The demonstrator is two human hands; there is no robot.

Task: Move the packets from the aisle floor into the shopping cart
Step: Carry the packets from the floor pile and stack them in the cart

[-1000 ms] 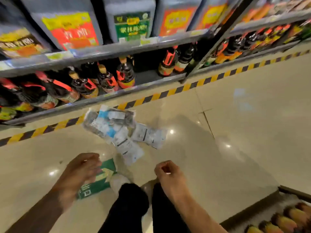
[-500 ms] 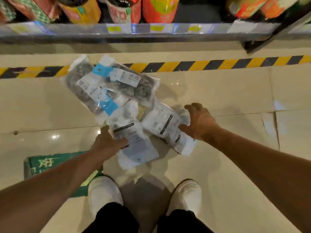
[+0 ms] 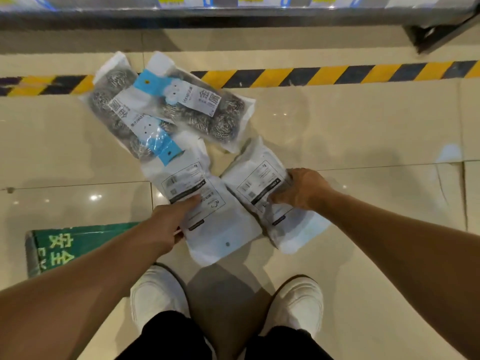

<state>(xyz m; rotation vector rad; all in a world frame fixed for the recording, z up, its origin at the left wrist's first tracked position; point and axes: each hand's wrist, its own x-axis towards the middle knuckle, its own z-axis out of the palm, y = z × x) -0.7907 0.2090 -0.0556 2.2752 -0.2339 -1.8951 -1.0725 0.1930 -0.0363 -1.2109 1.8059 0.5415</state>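
Since a moment ago my left hand has pinched the near packet and my right hand has gripped its neighbour, both on the floor, ready to lift.

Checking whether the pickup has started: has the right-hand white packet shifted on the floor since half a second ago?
Cannot tell. The camera moved, but the packet lies much as before relative to the striped floor tape, with the right hand on it.

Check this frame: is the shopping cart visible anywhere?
No: only the tiled floor, four packets, the shelf base, a green floor sign and both hands, left and right, appear.
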